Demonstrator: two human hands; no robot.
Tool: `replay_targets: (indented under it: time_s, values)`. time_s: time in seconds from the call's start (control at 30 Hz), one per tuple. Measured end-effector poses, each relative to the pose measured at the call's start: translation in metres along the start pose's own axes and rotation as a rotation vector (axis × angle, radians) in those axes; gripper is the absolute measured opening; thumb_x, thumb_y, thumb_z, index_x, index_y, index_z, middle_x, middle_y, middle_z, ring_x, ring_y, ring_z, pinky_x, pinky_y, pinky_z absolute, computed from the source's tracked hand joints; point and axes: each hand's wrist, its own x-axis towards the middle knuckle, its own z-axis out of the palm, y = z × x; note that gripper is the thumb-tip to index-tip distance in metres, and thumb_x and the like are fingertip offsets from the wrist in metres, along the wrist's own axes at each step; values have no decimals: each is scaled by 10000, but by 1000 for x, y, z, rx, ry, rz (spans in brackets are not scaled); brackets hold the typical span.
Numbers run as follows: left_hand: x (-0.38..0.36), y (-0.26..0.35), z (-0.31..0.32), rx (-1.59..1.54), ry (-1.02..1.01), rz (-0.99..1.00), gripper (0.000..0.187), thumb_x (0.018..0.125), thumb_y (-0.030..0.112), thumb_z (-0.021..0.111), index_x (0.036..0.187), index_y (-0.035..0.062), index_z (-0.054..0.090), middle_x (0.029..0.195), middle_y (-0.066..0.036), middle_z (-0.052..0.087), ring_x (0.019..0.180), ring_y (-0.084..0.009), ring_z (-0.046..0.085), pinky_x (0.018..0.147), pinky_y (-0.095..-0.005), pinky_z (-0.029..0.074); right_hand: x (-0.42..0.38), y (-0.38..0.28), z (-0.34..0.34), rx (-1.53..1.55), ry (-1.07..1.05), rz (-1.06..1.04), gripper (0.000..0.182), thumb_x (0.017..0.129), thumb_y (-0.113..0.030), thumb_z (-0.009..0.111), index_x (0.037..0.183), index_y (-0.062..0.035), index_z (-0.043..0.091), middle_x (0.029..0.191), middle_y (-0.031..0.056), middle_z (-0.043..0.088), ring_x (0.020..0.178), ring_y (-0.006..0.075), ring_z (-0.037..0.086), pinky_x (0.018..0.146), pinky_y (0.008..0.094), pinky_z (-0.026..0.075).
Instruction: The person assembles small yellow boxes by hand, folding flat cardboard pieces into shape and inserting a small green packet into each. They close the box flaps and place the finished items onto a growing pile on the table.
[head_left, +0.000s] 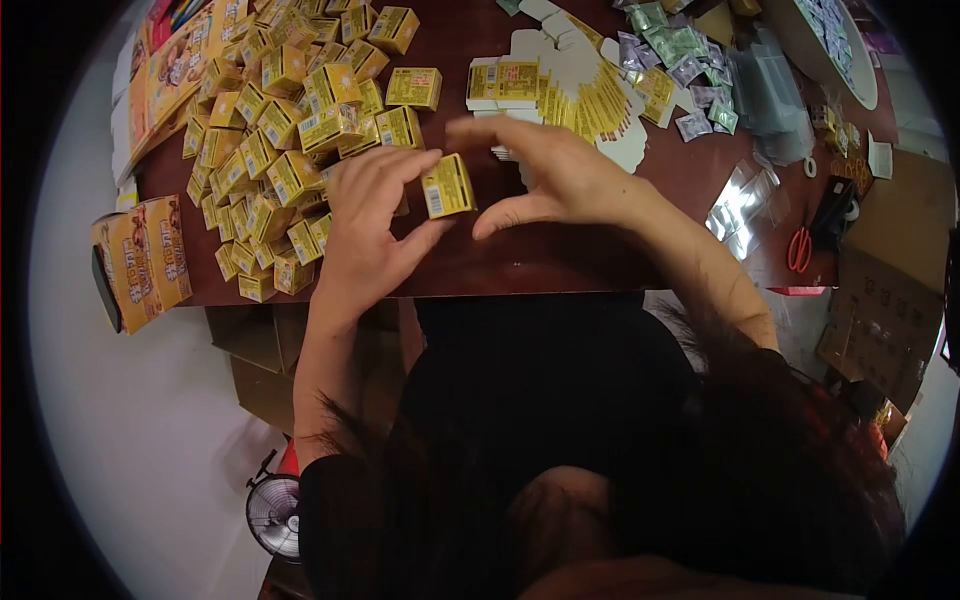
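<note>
My left hand holds a small yellow box by its left side, fingers at the top and thumb at the lower edge. The box looks closed, with a barcode and printed text facing up. Just to its right is my right hand, its thumb and fingers spread wide apart with nothing between them. Beyond the right hand lie a stack of flat yellow-and-white cartons and a fan of more flat cartons. A large heap of yellow boxes sits beside and behind my left hand.
Small green and purple sachets lie at the back right, near clear plastic sheets. Red-handled scissors rest by the right table edge. An orange printed carton hangs at the left edge. A fan stands on the floor.
</note>
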Motion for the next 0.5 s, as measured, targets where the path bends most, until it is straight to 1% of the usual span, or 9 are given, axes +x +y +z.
replay_targets:
  time_s: [0.07,0.1,0.17,0.2,0.27,0.33,0.4,0.43,0.5]
  values:
    - [-5,-8,0,317,62,6,588,736,191,827,1284,118,626,1254,-69,638,1232,-273,543,1066,-427,322,14,20,-8,-269,183,-68,1100,679,-490,893,1533,-79,334,1382,170,582,1280,334,564,1062,453,471]
    - [-8,-13,2,369,27,-10,578,741,197,817,1284,129,628,1306,-50,613,1274,-268,508,1078,-440,303,22,34,-14,-268,182,-69,1100,679,-490,893,1533,-79,334,1382,170,582,1280,334,564,1062,453,471]
    - [-10,-19,12,435,22,-5,574,740,202,821,1278,134,633,1340,-49,592,1297,-271,484,1080,-444,301,34,53,-24,-860,198,72,1026,724,-466,856,1527,-80,348,1382,170,583,1333,343,509,1096,478,438]
    - [-9,-19,15,497,16,2,570,738,207,825,1273,138,638,1374,-47,571,1320,-274,460,1083,-448,300,38,53,-25,-863,206,68,1026,724,-466,856,1527,-80,348,1382,170,583,1333,343,509,1096,478,438]
    - [-7,-11,13,501,47,-15,569,743,215,828,1275,145,639,1394,-51,552,1339,-282,436,1090,-450,299,48,51,-28,-895,-28,293,991,734,-441,830,1528,-92,351,1369,167,590,1356,354,475,1120,477,412]
    - [-1,-4,11,500,81,-42,568,747,223,832,1277,151,639,1414,-54,533,1359,-291,412,1097,-451,298,51,42,-33,-893,-50,277,983,732,-430,836,1524,-96,360,1359,163,596,1343,352,486,1113,490,413]
    - [4,0,9,308,229,-1,592,801,257,829,1329,115,603,1428,-85,519,1338,-289,451,1091,-432,339,48,36,-33,-881,-79,261,975,729,-419,842,1520,-99,368,1348,160,602,1330,349,498,1105,502,414]
    - [6,0,12,311,233,-4,592,801,257,829,1329,115,603,1428,-85,519,1338,-289,451,1091,-432,339,43,36,-34,-768,32,192,954,721,-385,864,1504,-106,396,1332,147,613,1312,339,515,1098,512,411]
    - [16,-1,21,-378,398,-219,680,861,333,809,1402,40,519,1426,-112,517,1305,-267,503,1088,-410,390,35,27,-38,-652,135,117,934,712,-351,886,1488,-113,423,1315,134,625,1295,328,532,1090,522,408]
